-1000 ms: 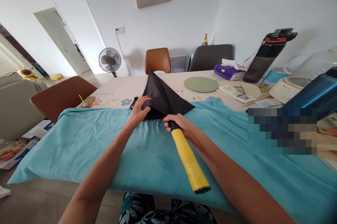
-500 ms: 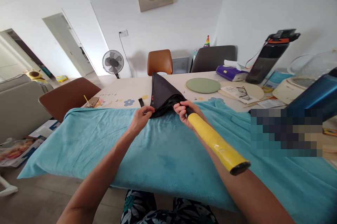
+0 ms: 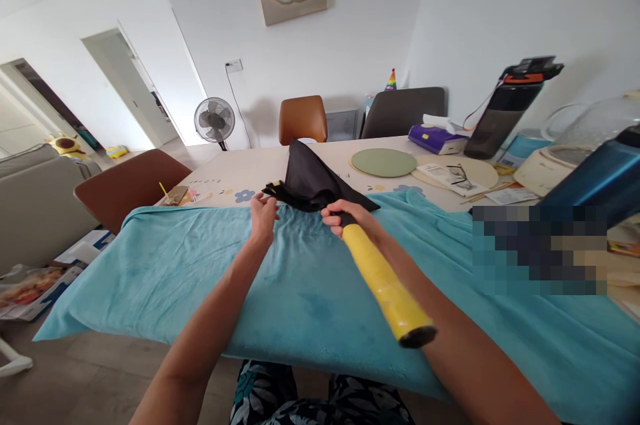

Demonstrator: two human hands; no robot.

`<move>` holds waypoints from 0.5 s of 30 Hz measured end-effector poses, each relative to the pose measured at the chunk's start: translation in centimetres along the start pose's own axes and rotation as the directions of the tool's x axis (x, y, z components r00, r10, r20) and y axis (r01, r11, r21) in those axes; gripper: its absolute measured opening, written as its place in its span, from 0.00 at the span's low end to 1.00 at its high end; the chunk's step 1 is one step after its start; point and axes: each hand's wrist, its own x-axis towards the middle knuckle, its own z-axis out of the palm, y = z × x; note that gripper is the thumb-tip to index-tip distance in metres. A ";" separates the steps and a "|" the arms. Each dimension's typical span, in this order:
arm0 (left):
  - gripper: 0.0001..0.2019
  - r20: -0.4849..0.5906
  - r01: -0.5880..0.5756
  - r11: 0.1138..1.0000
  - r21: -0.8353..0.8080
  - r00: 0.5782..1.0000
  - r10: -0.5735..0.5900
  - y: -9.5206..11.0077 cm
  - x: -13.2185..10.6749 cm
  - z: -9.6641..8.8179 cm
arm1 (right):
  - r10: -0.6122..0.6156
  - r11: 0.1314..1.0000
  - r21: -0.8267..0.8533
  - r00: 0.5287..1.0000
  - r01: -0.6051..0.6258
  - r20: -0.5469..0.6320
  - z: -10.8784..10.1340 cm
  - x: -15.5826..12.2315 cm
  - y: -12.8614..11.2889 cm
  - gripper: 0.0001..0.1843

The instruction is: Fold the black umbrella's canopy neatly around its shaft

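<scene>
A folded black umbrella (image 3: 307,175) with a long yellow handle (image 3: 383,282) lies across a turquoise towel (image 3: 280,278) on the table, its tip pointing away from me. My right hand (image 3: 345,215) is wrapped round the shaft just above the yellow handle. My left hand (image 3: 263,212) pinches the black closing strap and the edge of the canopy at the left side.
Beyond the towel stand a green round mat (image 3: 383,162), glasses on paper (image 3: 457,174), a purple tissue box (image 3: 436,137), a dark bottle (image 3: 507,108) and a blue flask (image 3: 595,178). Brown chairs (image 3: 127,182) flank the table; a fan (image 3: 214,120) stands behind.
The handle end has dropped back lower and toward the middle. My left hand has taken hold of the strap and pulled it across the canopy, which now lies more bunched.
</scene>
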 end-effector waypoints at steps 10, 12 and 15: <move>0.22 0.388 0.247 0.964 0.101 0.882 -0.267 0.8 -0.9 1.2 | -0.149 0.924 -0.383 0.924 0.003 -0.352 3.0 2.6 5.8 0.12; 0.22 0.403 0.267 0.952 0.147 0.863 -0.304 0.8 0.0 2.2 | -0.155 0.926 -0.376 0.922 0.010 -0.355 3.2 2.4 5.8 0.13; 0.21 0.445 0.332 0.932 0.148 0.819 -0.362 0.6 1.1 3.5 | -0.120 0.951 -0.308 0.936 0.013 -0.332 3.2 2.3 5.8 0.12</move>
